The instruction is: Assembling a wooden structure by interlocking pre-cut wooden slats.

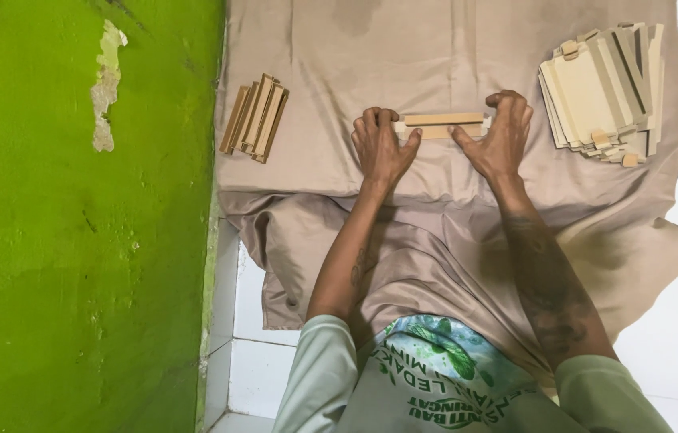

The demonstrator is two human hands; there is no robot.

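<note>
Wall: green wall [74, 240] with flaking paint on the far left.
Small stack: a few narrow wooden strips [255, 118] lie bundled on the beige cloth [435, 48], well apart from the hands.
Left hand [381, 146]: fingers curled, pinching the left end of the wooden piece [441, 124].
Wooden piece: flat on the cloth, between both hands.
Right hand [501, 136]: fingers bent, gripping its right end.
Big stack: flat pale panels [603, 92] fanned out on the right.
Progress: seemingly early; the large pile looks untouched and one piece is in hand.
</note>
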